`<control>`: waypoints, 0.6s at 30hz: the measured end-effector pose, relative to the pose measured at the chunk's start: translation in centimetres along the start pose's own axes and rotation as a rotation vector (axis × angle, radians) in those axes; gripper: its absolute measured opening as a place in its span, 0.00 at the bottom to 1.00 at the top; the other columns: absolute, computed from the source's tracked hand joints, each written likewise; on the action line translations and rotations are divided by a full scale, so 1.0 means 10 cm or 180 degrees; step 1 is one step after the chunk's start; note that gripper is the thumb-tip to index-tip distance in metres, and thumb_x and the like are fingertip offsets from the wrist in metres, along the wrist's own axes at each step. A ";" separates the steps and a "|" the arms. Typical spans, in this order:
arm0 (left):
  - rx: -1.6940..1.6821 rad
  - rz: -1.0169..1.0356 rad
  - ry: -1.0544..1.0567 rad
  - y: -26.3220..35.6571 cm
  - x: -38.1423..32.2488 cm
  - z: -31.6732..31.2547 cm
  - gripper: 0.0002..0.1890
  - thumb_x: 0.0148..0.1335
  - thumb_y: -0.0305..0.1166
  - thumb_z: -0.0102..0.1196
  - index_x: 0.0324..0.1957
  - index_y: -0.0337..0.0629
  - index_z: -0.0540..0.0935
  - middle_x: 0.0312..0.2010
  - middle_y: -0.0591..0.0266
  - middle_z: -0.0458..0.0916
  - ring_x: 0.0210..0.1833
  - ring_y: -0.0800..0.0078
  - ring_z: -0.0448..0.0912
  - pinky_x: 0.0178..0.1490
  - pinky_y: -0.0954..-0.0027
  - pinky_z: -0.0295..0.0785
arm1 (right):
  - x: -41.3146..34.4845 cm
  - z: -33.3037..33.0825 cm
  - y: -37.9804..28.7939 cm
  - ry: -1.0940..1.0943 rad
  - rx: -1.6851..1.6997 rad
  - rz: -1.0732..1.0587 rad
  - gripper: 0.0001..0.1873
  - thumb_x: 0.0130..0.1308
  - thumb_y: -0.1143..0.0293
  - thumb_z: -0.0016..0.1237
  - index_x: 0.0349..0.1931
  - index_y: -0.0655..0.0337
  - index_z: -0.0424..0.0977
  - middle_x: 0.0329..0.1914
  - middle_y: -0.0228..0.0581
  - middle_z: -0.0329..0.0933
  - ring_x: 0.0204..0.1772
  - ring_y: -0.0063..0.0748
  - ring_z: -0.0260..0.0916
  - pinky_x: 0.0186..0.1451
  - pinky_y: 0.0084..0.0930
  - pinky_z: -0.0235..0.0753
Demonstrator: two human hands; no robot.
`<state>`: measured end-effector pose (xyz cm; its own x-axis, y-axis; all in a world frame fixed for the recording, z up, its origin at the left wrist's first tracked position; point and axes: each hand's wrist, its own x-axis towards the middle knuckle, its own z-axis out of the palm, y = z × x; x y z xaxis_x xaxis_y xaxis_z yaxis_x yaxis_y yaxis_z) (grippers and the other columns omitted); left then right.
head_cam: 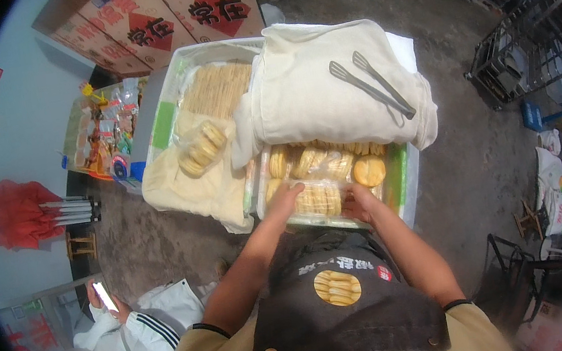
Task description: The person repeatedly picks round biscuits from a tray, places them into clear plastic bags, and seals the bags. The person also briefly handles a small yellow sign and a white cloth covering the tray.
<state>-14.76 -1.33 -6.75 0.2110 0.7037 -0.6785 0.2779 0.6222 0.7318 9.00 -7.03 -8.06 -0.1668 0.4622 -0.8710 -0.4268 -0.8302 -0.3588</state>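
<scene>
Both my hands are at a clear plastic bag of stacked flatbreads (317,200) at the near edge of a crate (408,172). My left hand (284,199) grips its left end, thumb on top. My right hand (361,200) is at its right end, fingers partly hidden. More bagged flatbreads (320,163) lie behind it, and a round flatbread (369,171) lies near my right hand. A cream cloth (316,83) covers the crate's far part, with metal tongs (374,86) on top. Another bag of flatbreads (202,149) rests on a cloth (190,189) at the left.
Bamboo sticks (216,90) lie in the left crate (156,123). Cardboard boxes (154,22) stand behind it. A seated person (136,338) holds a phone at the lower left. A wire rack (533,39) is at the right, a folded red umbrella (25,213) at the left.
</scene>
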 end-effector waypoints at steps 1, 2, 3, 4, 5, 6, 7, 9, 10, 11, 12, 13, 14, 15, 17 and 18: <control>-0.0420 -0.0124 -0.0264 0.02 0.05 0.00 0.30 0.72 0.47 0.51 0.65 0.33 0.73 0.58 0.50 0.81 0.59 0.58 0.80 0.63 0.59 0.73 | -0.03 0.03 -0.02 0.0043 0.0044 0.0064 0.23 0.71 0.55 0.45 0.58 0.62 0.71 0.56 0.44 0.74 0.57 0.43 0.74 0.59 0.42 0.76; -0.0884 -0.0331 -0.0471 0.04 0.10 0.00 0.29 0.73 0.48 0.49 0.65 0.34 0.73 0.59 0.49 0.81 0.60 0.56 0.80 0.64 0.58 0.73 | -0.06 0.06 -0.03 -0.0175 0.0064 -0.0003 0.24 0.71 0.55 0.44 0.60 0.62 0.70 0.57 0.46 0.74 0.59 0.45 0.74 0.61 0.43 0.75; -0.1412 -0.0624 -0.0689 0.06 0.14 0.01 0.29 0.74 0.49 0.47 0.65 0.35 0.73 0.60 0.49 0.80 0.61 0.55 0.80 0.65 0.57 0.74 | -0.09 0.11 -0.04 -0.0265 0.0087 -0.0012 0.25 0.72 0.55 0.44 0.62 0.63 0.69 0.59 0.47 0.74 0.61 0.46 0.73 0.64 0.44 0.74; -0.1563 -0.0662 -0.0753 0.08 0.17 0.01 0.30 0.74 0.50 0.46 0.65 0.35 0.73 0.60 0.49 0.80 0.61 0.54 0.80 0.65 0.55 0.74 | -0.11 0.15 -0.04 -0.0365 0.0095 -0.0032 0.27 0.72 0.55 0.44 0.64 0.64 0.68 0.61 0.48 0.73 0.62 0.47 0.72 0.66 0.45 0.73; -0.1767 -0.0775 -0.0834 0.11 0.21 0.02 0.30 0.75 0.51 0.45 0.65 0.36 0.73 0.60 0.48 0.80 0.61 0.53 0.80 0.65 0.53 0.75 | -0.12 0.20 -0.06 -0.0391 0.0118 -0.0046 0.28 0.72 0.55 0.44 0.65 0.64 0.67 0.63 0.48 0.73 0.63 0.48 0.72 0.67 0.45 0.72; -0.1933 -0.0978 -0.0811 0.13 0.23 0.03 0.30 0.75 0.51 0.44 0.66 0.37 0.73 0.60 0.48 0.80 0.62 0.52 0.80 0.66 0.52 0.75 | -0.13 0.24 -0.06 -0.0419 0.0137 -0.0060 0.29 0.73 0.54 0.44 0.66 0.64 0.66 0.64 0.49 0.72 0.64 0.48 0.72 0.68 0.46 0.72; -0.1906 -0.0916 -0.0772 0.13 0.23 0.06 0.30 0.75 0.51 0.44 0.66 0.37 0.73 0.60 0.48 0.80 0.61 0.52 0.80 0.65 0.51 0.76 | -0.14 0.28 -0.06 -0.0542 0.0162 -0.0092 0.30 0.73 0.54 0.44 0.68 0.65 0.65 0.66 0.49 0.72 0.65 0.49 0.71 0.69 0.46 0.71; -0.1821 -0.0974 -0.0562 0.14 0.23 0.11 0.30 0.75 0.51 0.44 0.67 0.37 0.72 0.59 0.47 0.81 0.61 0.52 0.81 0.64 0.50 0.77 | -0.12 0.37 -0.05 -0.0530 0.0177 -0.0081 0.32 0.75 0.50 0.43 0.70 0.64 0.64 0.68 0.48 0.71 0.67 0.48 0.70 0.69 0.46 0.71; -0.1776 -0.0920 -0.0542 0.15 0.22 0.12 0.30 0.75 0.52 0.45 0.67 0.37 0.72 0.59 0.47 0.81 0.61 0.52 0.81 0.63 0.49 0.77 | -0.11 0.41 -0.04 -0.0464 0.0205 -0.0052 0.33 0.76 0.48 0.42 0.71 0.64 0.64 0.69 0.48 0.71 0.68 0.47 0.70 0.69 0.47 0.71; -0.1774 -0.0896 -0.0606 0.16 0.21 0.12 0.30 0.75 0.52 0.45 0.67 0.37 0.73 0.59 0.47 0.80 0.61 0.53 0.81 0.63 0.48 0.77 | -0.10 0.45 -0.02 -0.0543 0.0039 -0.0143 0.32 0.78 0.49 0.40 0.71 0.65 0.63 0.69 0.49 0.71 0.67 0.47 0.72 0.69 0.45 0.71; -0.1737 -0.0976 -0.0549 0.18 0.20 0.13 0.30 0.74 0.52 0.45 0.67 0.37 0.73 0.59 0.46 0.80 0.61 0.53 0.81 0.62 0.48 0.78 | -0.10 0.49 -0.01 -0.0510 -0.0110 -0.0201 0.32 0.80 0.49 0.37 0.71 0.66 0.63 0.68 0.50 0.72 0.66 0.46 0.73 0.69 0.44 0.71; -0.1754 -0.0815 -0.0670 0.19 0.17 0.13 0.30 0.75 0.52 0.45 0.66 0.38 0.73 0.59 0.47 0.81 0.61 0.53 0.81 0.62 0.49 0.78 | -0.12 0.52 0.00 -0.0433 -0.0263 -0.0194 0.31 0.81 0.50 0.35 0.71 0.68 0.63 0.68 0.51 0.73 0.65 0.45 0.75 0.70 0.42 0.71; -0.1741 -0.0746 -0.0664 0.21 0.13 0.13 0.29 0.75 0.51 0.45 0.66 0.38 0.73 0.59 0.47 0.81 0.60 0.53 0.81 0.62 0.49 0.78 | -0.15 0.54 0.00 -0.0388 -0.0173 -0.0216 0.32 0.81 0.49 0.37 0.72 0.68 0.62 0.68 0.48 0.73 0.65 0.43 0.75 0.69 0.38 0.71; -0.1743 -0.0782 -0.0620 0.24 0.09 0.13 0.29 0.75 0.51 0.46 0.65 0.38 0.74 0.59 0.48 0.81 0.60 0.54 0.81 0.62 0.50 0.77 | -0.19 0.55 -0.01 -0.0458 -0.0328 -0.0389 0.33 0.81 0.49 0.38 0.72 0.68 0.62 0.68 0.49 0.73 0.65 0.43 0.75 0.69 0.38 0.70; -0.1829 -0.0548 -0.0685 0.29 -0.05 0.09 0.27 0.75 0.49 0.45 0.64 0.39 0.74 0.59 0.49 0.81 0.60 0.55 0.81 0.63 0.52 0.77 | -0.33 0.53 -0.03 -0.0343 -0.0663 -0.0551 0.35 0.80 0.48 0.38 0.73 0.69 0.61 0.68 0.50 0.73 0.65 0.43 0.74 0.70 0.37 0.69; -0.1907 -0.0540 -0.0696 0.32 -0.13 0.08 0.26 0.75 0.48 0.45 0.64 0.39 0.74 0.59 0.49 0.81 0.60 0.56 0.81 0.64 0.53 0.76 | -0.42 0.52 -0.03 -0.0292 -0.0848 -0.0698 0.35 0.80 0.47 0.39 0.73 0.69 0.60 0.69 0.51 0.72 0.67 0.43 0.73 0.71 0.37 0.67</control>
<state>-13.40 -0.58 -3.59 0.4133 0.5324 -0.7387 -0.2321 0.8460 0.4799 5.19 -7.08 -2.60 -0.1813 0.6544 -0.7341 -0.2166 -0.7547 -0.6193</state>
